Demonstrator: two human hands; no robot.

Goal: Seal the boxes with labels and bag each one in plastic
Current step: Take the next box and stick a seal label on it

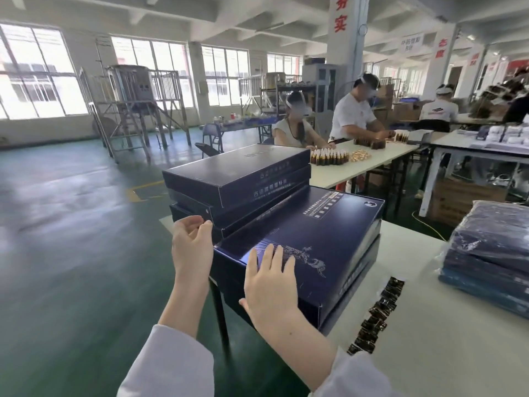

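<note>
Box [315, 247] runs lengthwise toward upper right; my right hand [272, 285] flat on near end, left hand [191, 245] curled, pinch unclear

A green floor [71, 224] stretches left toward tall windows [37, 73], where a steel tank [131, 84] stands on a raised platform with stairs at the far left. At the far white desk [380, 159], a seated worker [294, 130] and a neighbour [353, 116], both in visors, sit by rows of small amber bottles [329, 157] and a heap of gold caps [360, 155]. A white pillar [343, 30] bearing red characters rises behind them. A cardboard carton [463, 199] sits under the far-right desk.
</note>
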